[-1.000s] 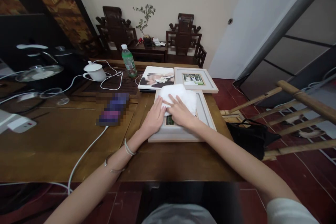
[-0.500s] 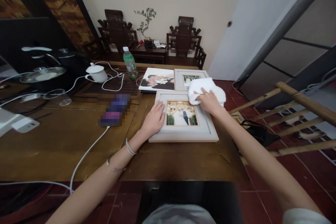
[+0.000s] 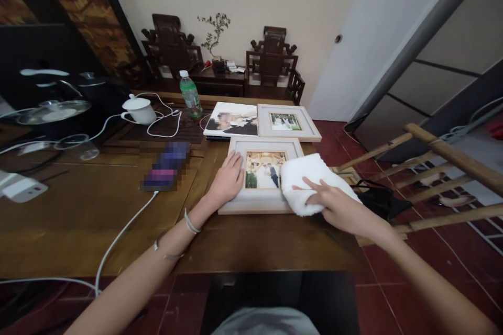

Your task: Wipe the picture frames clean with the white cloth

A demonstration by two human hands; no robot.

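Note:
A pale wooden picture frame [image 3: 259, 201] with a wedding photo lies face up on the table in front of me. My left hand [image 3: 229, 178] rests flat on its left edge, fingers stretched out. Over the right side of the frame, my right hand [image 3: 330, 201] grips a folded white towel [image 3: 304, 178] and presses it against the frame's right edge. The towel hides the frame's lower right corner. Behind it lies a second framed photo [image 3: 308, 120], and beside that a photo album [image 3: 231, 110] with a picture on its cover.
On the wooden table [image 3: 275, 246] stand a green-labelled bottle [image 3: 190, 95], a white lidded cup [image 3: 139, 111], a clear plastic cup [image 3: 76, 146] and a phone [image 3: 165, 167] on a charging cable. A pot [image 3: 55, 115] sits far left. A wooden rack [image 3: 448, 152] is at the right.
My right hand has drawn the towel from the frame's upper right corner down to its lower right, uncovering the second framed photo. My left hand keeps its place on the frame.

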